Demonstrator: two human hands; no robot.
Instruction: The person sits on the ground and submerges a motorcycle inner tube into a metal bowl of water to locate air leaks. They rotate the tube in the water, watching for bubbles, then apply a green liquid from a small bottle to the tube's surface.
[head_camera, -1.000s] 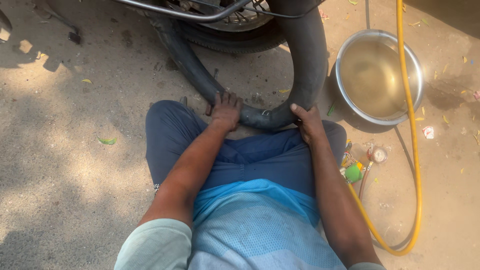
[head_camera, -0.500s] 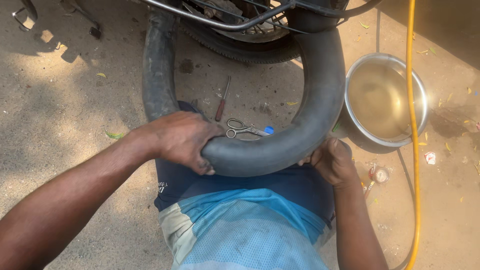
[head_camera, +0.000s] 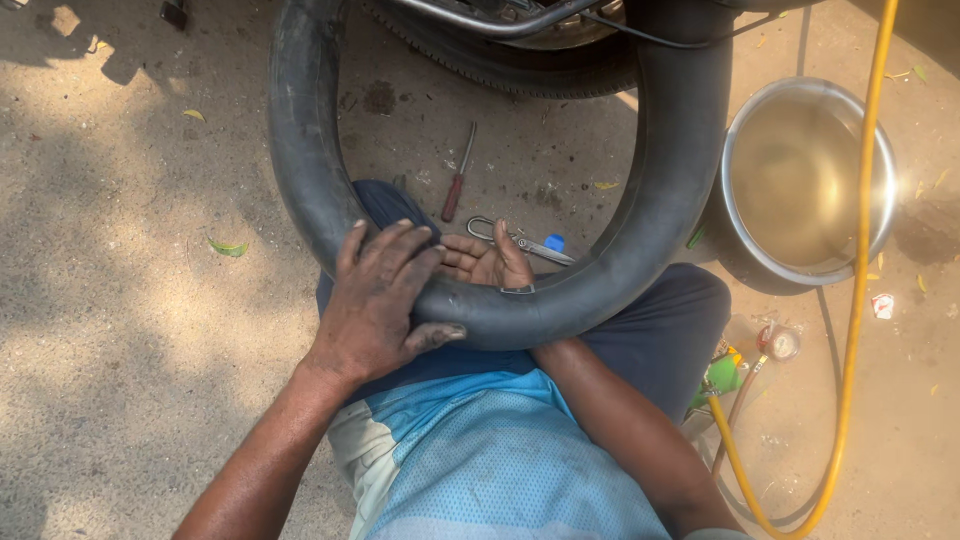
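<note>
Gripping black inner tube (head_camera: 660, 230) on lap, left hand (head_camera: 380, 300) clasped over top, right hand (head_camera: 487, 262) cupped beneath.

Harsh sunlight, dappled shadows on the ground (head_camera: 130, 330); sharp throughout.

I'm looking at an outdoor roadside tyre-repair spot: bare sunlit ground (head_camera: 120, 330), a vehicle wheel (head_camera: 500, 60), a steel water basin (head_camera: 805, 180), yellow air hose (head_camera: 855, 330), screwdriver (head_camera: 457, 185), scissors (head_camera: 515, 240).
</note>
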